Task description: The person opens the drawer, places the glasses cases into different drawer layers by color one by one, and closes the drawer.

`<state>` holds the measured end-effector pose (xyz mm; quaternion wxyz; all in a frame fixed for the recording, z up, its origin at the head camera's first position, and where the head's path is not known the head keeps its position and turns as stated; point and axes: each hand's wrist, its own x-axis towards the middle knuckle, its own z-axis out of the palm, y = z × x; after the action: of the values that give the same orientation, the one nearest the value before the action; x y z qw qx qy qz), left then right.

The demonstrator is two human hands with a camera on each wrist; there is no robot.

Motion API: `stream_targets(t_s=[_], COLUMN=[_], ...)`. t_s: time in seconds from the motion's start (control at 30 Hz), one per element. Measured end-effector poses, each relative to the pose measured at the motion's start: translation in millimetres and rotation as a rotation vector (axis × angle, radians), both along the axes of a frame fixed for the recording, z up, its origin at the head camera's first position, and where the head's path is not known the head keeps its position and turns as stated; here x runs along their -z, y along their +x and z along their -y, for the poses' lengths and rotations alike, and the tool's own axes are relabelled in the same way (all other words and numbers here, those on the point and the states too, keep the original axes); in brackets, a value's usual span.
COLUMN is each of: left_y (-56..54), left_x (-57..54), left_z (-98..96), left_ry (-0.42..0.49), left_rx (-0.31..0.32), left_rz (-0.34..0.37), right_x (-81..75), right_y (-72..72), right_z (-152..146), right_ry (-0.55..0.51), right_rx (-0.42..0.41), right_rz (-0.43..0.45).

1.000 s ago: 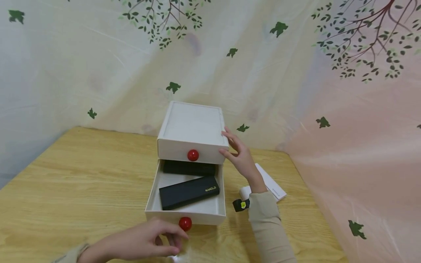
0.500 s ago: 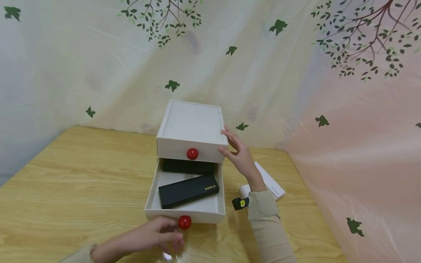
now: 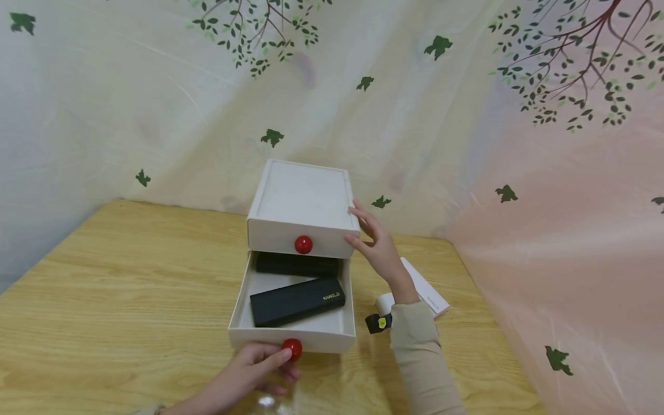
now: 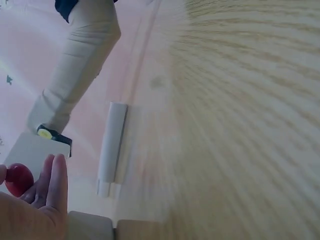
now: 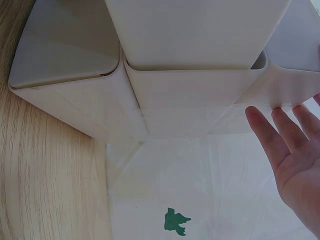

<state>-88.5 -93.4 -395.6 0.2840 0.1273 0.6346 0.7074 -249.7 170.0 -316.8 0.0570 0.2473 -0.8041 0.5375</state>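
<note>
A white two-tier drawer box [image 3: 303, 196] stands on the table in the head view. Its lower drawer [image 3: 267, 282] is pulled out, with a black case [image 3: 298, 301] lettered in gold inside and another dark case [image 3: 297, 266] behind it. My left hand [image 3: 251, 369] pinches the lower drawer's red knob [image 3: 294, 348], thumb on its front; the left wrist view has the knob [image 4: 20, 180] between thumb and fingers. My right hand [image 3: 380, 248] touches the right side of the upper tier with spread fingers. In the right wrist view that hand [image 5: 295, 155] shows straight fingers against the white casing.
A white lettered box [image 3: 426, 288] lies right of the drawers, partly behind my right forearm, beside another white object [image 3: 385, 302]. The upper drawer, with its red knob [image 3: 303, 244], is closed. A leaf-patterned curtain [image 3: 207, 115] hangs behind the wooden table [image 3: 129, 300].
My left hand has shifted from just below the lower knob up onto it, its thumb now on the knob's front. The right hand and the drawers have stayed put.
</note>
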Motion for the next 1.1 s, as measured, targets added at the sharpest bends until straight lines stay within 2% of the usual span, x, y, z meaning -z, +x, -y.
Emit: stream_targets(t_s=[0.3,0.7,0.9,1.1], left_y=[-6.4,-10.6,-19.9,-32.8], left_x=[-8.6,-9.4,-8.1,-8.3], left_z=[2.3,-12.8,-17.1,-20.5], left_ry=[-0.028,0.046,0.061,0.065], left_rx=[-0.081,-0.183,-0.241,-0.297], left_rz=[0.009,-0.016,-0.044,-0.014], right_x=[-1.4,-0.9,-1.2,-1.1], right_y=[0.6,1.2,1.4,1.9], right_z=[1.8,1.0,1.8,1.5], right_ry=[0.002,0.000,0.002,0.003], right_rx=[0.000,0.009,0.012,0.016], right_rz=[0.008,0.005,-0.001,0.005])
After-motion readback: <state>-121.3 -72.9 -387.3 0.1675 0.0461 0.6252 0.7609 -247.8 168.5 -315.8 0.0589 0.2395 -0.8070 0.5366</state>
